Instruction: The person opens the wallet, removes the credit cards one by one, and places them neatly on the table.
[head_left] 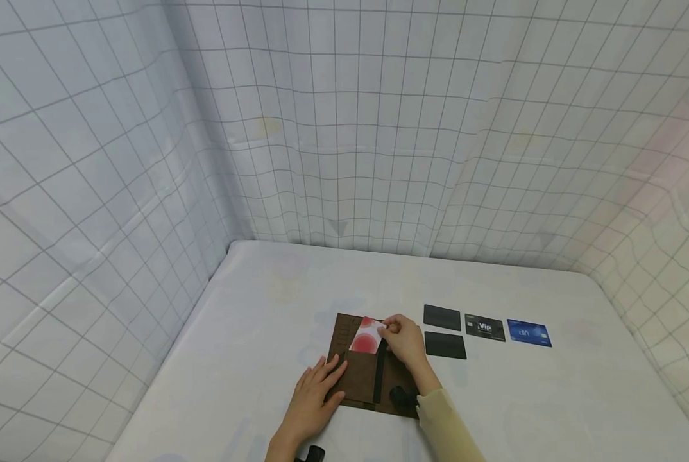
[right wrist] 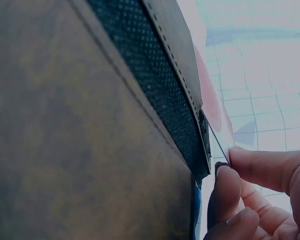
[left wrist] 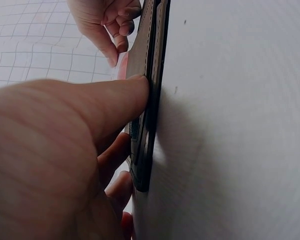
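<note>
A brown leather wallet (head_left: 358, 378) lies unfolded on the white table. Out of its left pocket sticks a white card with red circles (head_left: 365, 342), its lower part hidden inside. My right hand (head_left: 407, 346) pinches the card's upper right edge between thumb and fingers, as the right wrist view also shows with the card (right wrist: 208, 92) bent slightly out of the pocket. Spread over the wallet's lower left side, my left hand (head_left: 314, 398) rests with fingers extended. In the left wrist view its thumb (left wrist: 125, 97) presses on the wallet's edge.
Right of the wallet lie two plain black cards, an upper one (head_left: 442, 317) and a lower one (head_left: 445, 345). Beside them are a black "Vip" card (head_left: 485, 327) and a blue card (head_left: 528, 332). White gridded curtains (head_left: 344, 128) surround the table (head_left: 252, 308).
</note>
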The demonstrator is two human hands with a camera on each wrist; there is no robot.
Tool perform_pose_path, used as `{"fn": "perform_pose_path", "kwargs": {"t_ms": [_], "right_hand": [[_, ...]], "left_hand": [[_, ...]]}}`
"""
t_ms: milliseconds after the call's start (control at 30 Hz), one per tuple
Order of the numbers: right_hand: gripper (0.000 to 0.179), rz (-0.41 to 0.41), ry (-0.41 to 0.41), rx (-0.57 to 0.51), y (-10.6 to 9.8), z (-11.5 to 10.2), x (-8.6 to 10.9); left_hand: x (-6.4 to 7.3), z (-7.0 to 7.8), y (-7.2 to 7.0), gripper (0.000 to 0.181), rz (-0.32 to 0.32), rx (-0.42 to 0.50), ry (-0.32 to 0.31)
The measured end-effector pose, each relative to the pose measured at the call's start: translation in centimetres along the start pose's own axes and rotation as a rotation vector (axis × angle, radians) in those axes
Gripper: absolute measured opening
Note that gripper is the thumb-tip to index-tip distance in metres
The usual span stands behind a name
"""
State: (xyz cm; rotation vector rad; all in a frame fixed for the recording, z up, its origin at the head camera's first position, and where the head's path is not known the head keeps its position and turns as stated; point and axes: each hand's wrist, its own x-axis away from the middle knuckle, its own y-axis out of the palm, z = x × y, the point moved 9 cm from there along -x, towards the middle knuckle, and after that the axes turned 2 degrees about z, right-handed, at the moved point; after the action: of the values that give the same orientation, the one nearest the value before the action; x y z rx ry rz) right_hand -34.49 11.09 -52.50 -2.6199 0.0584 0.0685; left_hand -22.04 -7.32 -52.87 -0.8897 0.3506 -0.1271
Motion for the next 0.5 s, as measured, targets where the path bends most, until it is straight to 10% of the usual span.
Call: {"fn": "perform_pose_path", "kwargs": {"t_ms": [500], "right_hand": [[0.013, 0.024, -0.008, -0.017, -0.20, -0.10, 0.11]], "left_hand": [[0.02, 0.30, -0.27, 0.049, 0.053, 0.017, 0.038]]}}
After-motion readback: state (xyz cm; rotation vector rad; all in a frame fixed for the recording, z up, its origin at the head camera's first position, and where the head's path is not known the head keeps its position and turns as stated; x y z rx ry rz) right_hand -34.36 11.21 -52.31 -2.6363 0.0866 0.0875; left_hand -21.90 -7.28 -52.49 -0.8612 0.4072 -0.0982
